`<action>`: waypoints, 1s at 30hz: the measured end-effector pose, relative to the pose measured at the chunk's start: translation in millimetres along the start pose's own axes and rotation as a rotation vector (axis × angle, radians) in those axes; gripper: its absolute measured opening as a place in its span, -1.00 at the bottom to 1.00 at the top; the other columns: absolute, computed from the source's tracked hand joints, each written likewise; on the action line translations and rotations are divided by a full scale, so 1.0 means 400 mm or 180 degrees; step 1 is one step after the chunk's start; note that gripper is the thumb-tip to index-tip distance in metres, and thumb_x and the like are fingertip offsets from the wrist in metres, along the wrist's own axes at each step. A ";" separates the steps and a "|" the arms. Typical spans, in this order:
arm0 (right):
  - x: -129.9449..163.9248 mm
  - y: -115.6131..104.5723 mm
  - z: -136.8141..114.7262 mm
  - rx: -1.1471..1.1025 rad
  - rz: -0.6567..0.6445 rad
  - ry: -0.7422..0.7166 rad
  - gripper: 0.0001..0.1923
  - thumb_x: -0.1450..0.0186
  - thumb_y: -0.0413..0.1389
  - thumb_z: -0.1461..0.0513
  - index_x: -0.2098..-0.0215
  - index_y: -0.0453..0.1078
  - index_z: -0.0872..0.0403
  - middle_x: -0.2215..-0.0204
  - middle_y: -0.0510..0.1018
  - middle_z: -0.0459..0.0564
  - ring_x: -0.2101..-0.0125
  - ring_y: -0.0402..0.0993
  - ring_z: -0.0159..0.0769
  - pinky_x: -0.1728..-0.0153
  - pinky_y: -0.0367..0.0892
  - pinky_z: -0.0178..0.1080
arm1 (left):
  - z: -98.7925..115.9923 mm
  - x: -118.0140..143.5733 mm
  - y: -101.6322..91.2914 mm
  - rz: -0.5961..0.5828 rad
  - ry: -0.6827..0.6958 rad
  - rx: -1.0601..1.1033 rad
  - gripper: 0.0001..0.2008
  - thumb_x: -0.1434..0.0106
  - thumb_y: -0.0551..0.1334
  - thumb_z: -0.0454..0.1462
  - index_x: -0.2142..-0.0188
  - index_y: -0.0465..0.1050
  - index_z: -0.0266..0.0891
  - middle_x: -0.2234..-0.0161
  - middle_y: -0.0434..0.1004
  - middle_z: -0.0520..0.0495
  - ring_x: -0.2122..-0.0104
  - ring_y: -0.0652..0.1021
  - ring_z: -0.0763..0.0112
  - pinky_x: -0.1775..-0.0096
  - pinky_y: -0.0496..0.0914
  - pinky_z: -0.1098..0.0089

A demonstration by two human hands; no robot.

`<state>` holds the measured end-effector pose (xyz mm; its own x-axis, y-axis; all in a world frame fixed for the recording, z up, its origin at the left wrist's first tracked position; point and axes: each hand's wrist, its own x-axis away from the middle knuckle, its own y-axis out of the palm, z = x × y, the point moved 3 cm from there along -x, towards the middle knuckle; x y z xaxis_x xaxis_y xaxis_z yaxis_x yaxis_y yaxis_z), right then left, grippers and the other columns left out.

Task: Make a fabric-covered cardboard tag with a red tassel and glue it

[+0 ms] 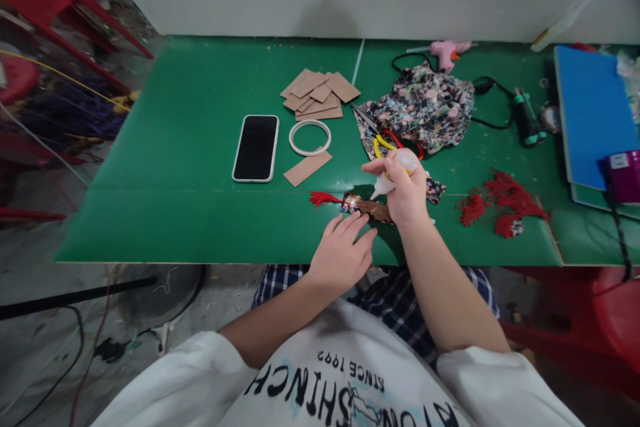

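My right hand (407, 190) is closed around a white glue bottle (384, 185), its nozzle tipped down over a brown cardboard strip (376, 209). The strip lies on patterned fabric on the green table, near its front edge. My left hand (345, 247) lies with fingers spread, its fingertips touching the near edge of the strip. From the strip's left end sticks out a red tassel (323, 198). A small piece of floral fabric (435, 190) shows just right of my right hand. Whether the nozzle touches the strip I cannot tell.
Beyond my hands lie scissors (384, 144), crumpled floral fabric (430, 107), a white tape ring (310, 138), cardboard pieces (317, 93) and a phone (256, 149). Red tassels (500, 203) and a blue folder (597, 113) are rightward. A pink glue gun (450, 53) rests near the wall.
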<state>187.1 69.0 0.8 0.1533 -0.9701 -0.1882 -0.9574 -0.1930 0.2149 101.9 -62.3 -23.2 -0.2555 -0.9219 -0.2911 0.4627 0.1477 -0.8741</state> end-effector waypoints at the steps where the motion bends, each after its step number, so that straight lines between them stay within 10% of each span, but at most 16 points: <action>1: -0.001 0.002 0.001 -0.0209 -0.0041 0.0085 -0.85 -0.16 0.13 0.12 0.41 0.26 0.00 0.60 0.41 -0.21 0.53 0.39 -0.42 0.31 0.35 -0.22 | 0.000 0.000 0.000 0.0003 -0.0001 0.0002 -0.71 -0.27 0.06 -0.30 0.05 0.39 -0.21 -0.06 0.36 -0.12 -0.11 0.29 0.27 -0.12 0.16 0.14; 25: 0.015 0.027 0.000 -0.0118 -0.0860 0.0554 -0.60 -0.07 0.17 0.00 0.20 0.39 0.02 0.49 0.34 -0.16 0.49 0.28 -0.46 0.42 0.28 -0.35 | 0.004 -0.005 -0.005 0.0000 0.0015 -0.0007 -0.72 -0.25 0.07 -0.33 0.06 0.39 -0.23 -0.06 0.34 -0.17 -0.10 0.30 0.24 -0.11 0.18 0.11; 30: 0.017 0.027 -0.002 0.0376 -0.0826 0.0689 -0.67 -0.01 0.22 0.00 0.49 0.34 0.07 0.61 0.31 -0.18 0.59 0.21 -0.49 0.56 0.18 -0.37 | 0.005 -0.005 -0.006 -0.0034 -0.0005 -0.0020 -0.72 -0.26 0.07 -0.32 0.05 0.38 -0.22 -0.07 0.34 -0.15 -0.11 0.29 0.23 -0.11 0.18 0.12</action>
<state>178.1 60.2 2.6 0.4313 -0.9021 -0.0117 -0.8995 -0.4309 0.0720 103.1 -61.4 -19.7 -0.2591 -0.9241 -0.2810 0.4546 0.1400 -0.8796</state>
